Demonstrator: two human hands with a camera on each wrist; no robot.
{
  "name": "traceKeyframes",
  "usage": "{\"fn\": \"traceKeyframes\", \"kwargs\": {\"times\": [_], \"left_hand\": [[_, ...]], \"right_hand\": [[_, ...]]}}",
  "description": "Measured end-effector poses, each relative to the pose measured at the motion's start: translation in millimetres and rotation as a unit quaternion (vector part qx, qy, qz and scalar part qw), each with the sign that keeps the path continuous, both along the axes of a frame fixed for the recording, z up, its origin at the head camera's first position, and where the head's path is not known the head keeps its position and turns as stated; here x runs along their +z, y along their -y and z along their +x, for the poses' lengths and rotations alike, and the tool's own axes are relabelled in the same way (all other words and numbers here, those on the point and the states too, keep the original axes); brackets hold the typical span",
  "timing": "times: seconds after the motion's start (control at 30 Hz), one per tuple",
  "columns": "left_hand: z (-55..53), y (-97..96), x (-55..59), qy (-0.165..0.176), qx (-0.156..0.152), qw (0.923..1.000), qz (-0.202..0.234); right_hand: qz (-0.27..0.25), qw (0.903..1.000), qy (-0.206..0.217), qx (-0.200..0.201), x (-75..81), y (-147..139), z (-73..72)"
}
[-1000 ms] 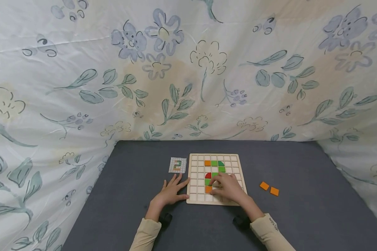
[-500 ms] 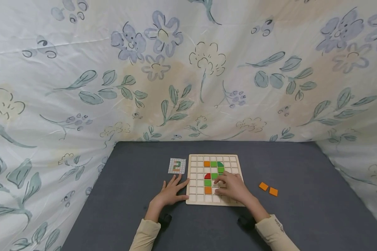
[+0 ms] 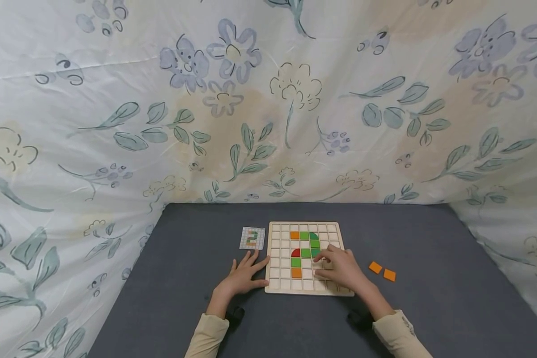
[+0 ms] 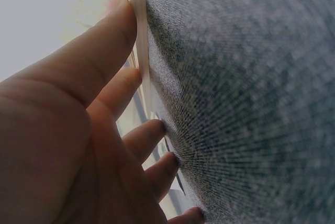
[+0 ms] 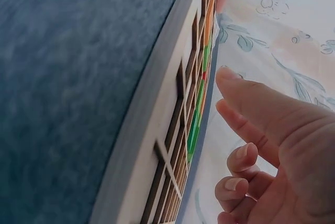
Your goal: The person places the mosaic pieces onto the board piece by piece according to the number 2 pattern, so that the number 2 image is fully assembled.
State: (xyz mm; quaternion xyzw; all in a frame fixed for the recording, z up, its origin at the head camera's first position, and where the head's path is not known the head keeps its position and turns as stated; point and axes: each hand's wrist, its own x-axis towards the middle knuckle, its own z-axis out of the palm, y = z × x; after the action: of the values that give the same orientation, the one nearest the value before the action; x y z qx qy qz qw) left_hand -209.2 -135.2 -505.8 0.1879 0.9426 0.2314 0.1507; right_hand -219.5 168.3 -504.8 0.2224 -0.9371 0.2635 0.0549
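Observation:
A square wooden grid board (image 3: pixel 277 284) lies on the dark table, with orange, green and red tiles set in some cells. Fingers spread, my left hand (image 3: pixel 241 276) rests on the table, its thumb and index fingertip against the board's left edge; the left wrist view shows the same thumb (image 4: pixel 99 46) at the wooden rim. My right hand (image 3: pixel 343 268) hovers over the right half of the board, fingers loosely bent and nothing between them. In the right wrist view its thumb (image 5: pixel 256 96) stands apart from the index finger. An orange tile (image 3: pixel 296 273) sits lowest in the pattern.
A small printed card (image 3: pixel 252 238) with a coloured grid pattern lies left of the board. Two loose orange tiles (image 3: pixel 375 267) lie on the table (image 3: pixel 429 308) to the right. A floral cloth (image 3: pixel 250 149) hangs behind and along the sides.
My right hand has drawn back to the right across the board, away from the lowest orange tile, uncovering more tiles and cells. The left hand stays where it was.

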Motion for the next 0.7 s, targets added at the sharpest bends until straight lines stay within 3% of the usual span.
{"fn": "traceKeyframes", "kwargs": {"times": [0.7], "left_hand": [[0.8, 0.6, -1.5, -0.003, -0.001, 1.0, 0.007]], "right_hand": [[0.007, 0.9995, -0.009, -0.029, 1.1, -30.2, 4.1]]}}
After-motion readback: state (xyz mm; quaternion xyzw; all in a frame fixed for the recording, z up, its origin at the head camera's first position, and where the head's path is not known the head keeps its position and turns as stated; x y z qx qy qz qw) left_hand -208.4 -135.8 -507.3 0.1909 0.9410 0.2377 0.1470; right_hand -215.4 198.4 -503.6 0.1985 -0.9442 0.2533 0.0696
